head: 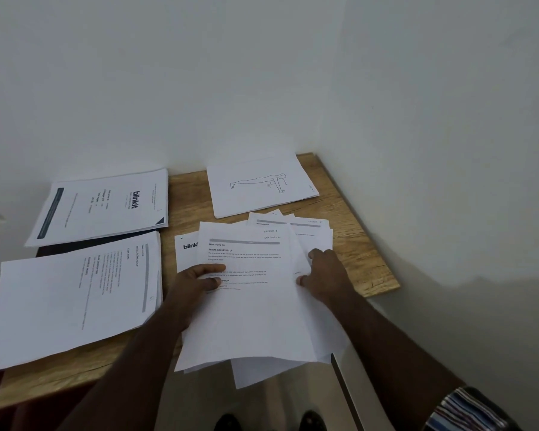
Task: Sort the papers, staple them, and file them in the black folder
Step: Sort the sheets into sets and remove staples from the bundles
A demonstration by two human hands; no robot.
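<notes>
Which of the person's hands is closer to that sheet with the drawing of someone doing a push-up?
The right hand. It grips the loose stack's right edge, just below the push-up drawing sheet. The left hand holds the stack's left side, further down and to the left.

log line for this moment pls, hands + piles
phase: sorting | left hand: holds loose stack | right hand: holds same stack | sorted piles: three on table | black folder: under left piles | stapler: not seen

Papers [255,306] white, black print, grey header bars. Table [355,231] light wood grain. Folder [75,247] black. Sleeve [467,409] striped, blue, white and red. Wall [262,73] white.
</notes>
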